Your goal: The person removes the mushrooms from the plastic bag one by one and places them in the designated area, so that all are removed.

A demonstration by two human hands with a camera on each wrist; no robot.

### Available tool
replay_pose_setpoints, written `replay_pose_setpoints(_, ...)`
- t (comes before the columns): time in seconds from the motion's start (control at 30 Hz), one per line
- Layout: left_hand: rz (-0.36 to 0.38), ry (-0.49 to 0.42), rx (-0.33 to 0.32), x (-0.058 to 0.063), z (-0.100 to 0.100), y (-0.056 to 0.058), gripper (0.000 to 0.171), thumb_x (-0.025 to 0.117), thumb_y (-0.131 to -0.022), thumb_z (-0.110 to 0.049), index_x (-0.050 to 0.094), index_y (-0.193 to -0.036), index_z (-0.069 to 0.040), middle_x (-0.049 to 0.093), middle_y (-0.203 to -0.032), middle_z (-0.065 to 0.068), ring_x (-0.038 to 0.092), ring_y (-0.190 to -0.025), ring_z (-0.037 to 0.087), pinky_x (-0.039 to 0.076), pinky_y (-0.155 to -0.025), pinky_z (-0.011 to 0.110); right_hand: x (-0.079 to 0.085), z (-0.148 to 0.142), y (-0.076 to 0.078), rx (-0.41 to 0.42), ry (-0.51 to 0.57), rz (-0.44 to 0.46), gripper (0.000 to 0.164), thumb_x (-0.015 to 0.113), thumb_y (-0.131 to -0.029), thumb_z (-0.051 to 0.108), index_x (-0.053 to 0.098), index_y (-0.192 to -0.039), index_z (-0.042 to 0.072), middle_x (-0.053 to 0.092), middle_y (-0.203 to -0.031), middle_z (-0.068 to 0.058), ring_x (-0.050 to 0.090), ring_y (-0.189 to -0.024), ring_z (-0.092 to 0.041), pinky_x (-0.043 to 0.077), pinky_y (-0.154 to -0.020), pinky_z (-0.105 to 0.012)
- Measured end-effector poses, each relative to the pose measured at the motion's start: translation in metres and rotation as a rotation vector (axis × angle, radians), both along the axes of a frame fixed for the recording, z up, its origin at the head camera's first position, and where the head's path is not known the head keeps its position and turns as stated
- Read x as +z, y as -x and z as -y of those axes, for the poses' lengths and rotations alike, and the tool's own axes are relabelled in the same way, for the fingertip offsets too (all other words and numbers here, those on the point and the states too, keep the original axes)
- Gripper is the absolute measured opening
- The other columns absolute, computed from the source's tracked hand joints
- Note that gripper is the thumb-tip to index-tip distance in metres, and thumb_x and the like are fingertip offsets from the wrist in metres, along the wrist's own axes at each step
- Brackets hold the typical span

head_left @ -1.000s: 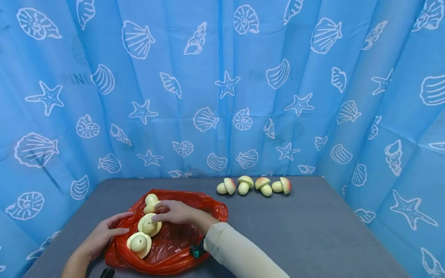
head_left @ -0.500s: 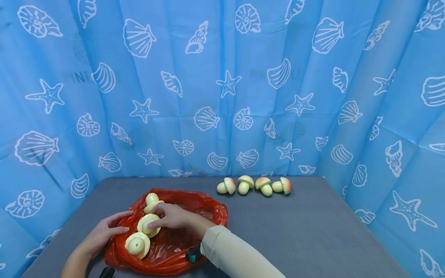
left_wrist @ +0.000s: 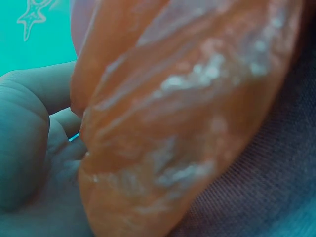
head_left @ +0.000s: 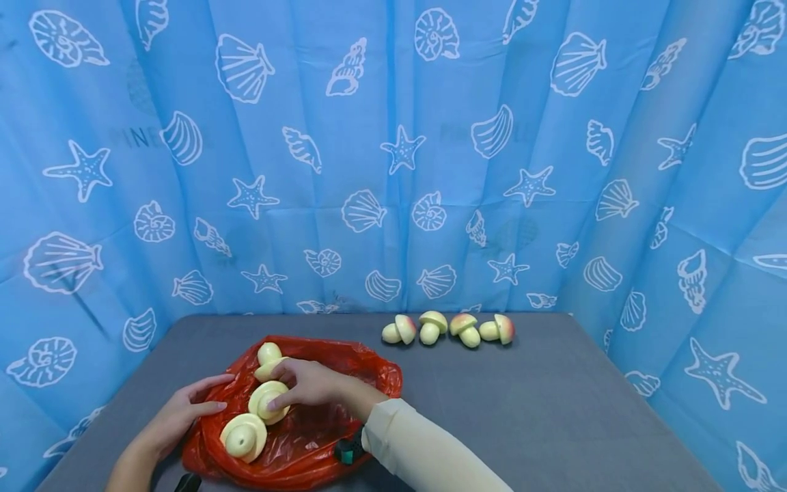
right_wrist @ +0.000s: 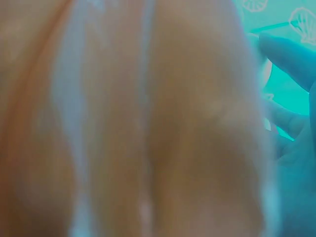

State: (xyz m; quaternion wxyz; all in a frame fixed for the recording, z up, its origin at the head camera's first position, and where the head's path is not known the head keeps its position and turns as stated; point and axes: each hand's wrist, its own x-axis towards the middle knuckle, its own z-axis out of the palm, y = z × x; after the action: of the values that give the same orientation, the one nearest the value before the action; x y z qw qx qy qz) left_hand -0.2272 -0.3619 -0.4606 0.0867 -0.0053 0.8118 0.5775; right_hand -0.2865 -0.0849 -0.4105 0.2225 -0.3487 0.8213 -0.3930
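A red plastic bag (head_left: 307, 444) lies spread open on the grey table, with three pale yellow toy mushrooms in its left part: a far mushroom (head_left: 268, 352), a middle mushroom (head_left: 261, 396) and a near mushroom (head_left: 242, 439). My right hand (head_left: 313, 383) reaches in over the bag; its thumb lies on the middle mushroom's stem while its curled fingers are at the far mushroom's cap. The bag's left edge is held by my left hand (head_left: 178, 417), between thumb and fingers. Red film (left_wrist: 173, 123) fills most of the left wrist view, and blurred film (right_wrist: 148, 123) covers much of the right.
Along the table's back edge stands a row of several toy mushrooms (head_left: 432, 328) with reddish caps. Grey tablecloth (head_left: 522, 410) covers the right side. A blue curtain (head_left: 393, 157) printed with shells hangs behind.
The middle mushroom shifts slightly left, then back right with my right thumb, its stem now facing nearer the hand. The near mushroom tilts a little. My left hand stays at the bag's edge.
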Motion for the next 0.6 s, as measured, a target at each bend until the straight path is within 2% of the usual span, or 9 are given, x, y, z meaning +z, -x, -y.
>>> replay_pose_setpoints(0.17, -0.021, 0.012, -0.012, 0.002, 0.001, 0.001, 0.063, 0.065, -0.093, -0.023, 0.04, -0.145, 0.003, 0.032, -0.149, 0.03, 0.031, -0.134, 0.047, 0.049, -0.094, 0.038, 0.005, -0.014, 0.003, 0.0, 0.016, 0.033, 0.047, 0.077, -0.084, 0.028, 0.056, -0.124, 0.015, 0.06, -0.111, 0.009, 0.056, -0.101, -0.005, 0.049, -0.085, -0.025)
replay_pose_setpoints(0.27, -0.028, 0.013, -0.012, 0.002, 0.002, 0.001, 0.063, 0.065, -0.093, -0.021, 0.04, -0.145, 0.002, 0.032, -0.149, 0.029, 0.03, -0.135, 0.045, 0.048, -0.093, 0.034, 0.008, -0.023, 0.006, -0.019, 0.01, 0.013, 0.049, 0.078, -0.083, 0.03, 0.056, -0.124, 0.015, 0.059, -0.113, 0.009, 0.055, -0.101, -0.005, 0.049, -0.085, -0.025)
replay_pose_setpoints(0.4, -0.017, 0.026, -0.014, 0.001, 0.003, 0.001, 0.063, 0.064, -0.094, -0.023, 0.039, -0.146, 0.003, 0.03, -0.149, 0.03, 0.029, -0.134, 0.047, 0.047, -0.096, 0.042, 0.009, -0.035, 0.009, -0.056, -0.007, -0.026, 0.051, 0.079, -0.081, 0.033, 0.056, -0.123, 0.017, 0.059, -0.116, 0.008, 0.055, -0.104, -0.006, 0.049, -0.085, -0.025)
replay_pose_setpoints(0.6, 0.006, 0.03, -0.012, -0.002, 0.003, 0.002, 0.064, 0.063, -0.095, -0.025, 0.038, -0.146, 0.003, 0.029, -0.15, 0.031, 0.029, -0.134, 0.049, 0.045, -0.098, 0.05, 0.007, -0.052, 0.014, -0.079, 0.009, -0.024, 0.052, 0.079, -0.081, 0.033, 0.055, -0.124, 0.015, 0.058, -0.115, 0.006, 0.056, -0.101, -0.009, 0.049, -0.084, -0.026)
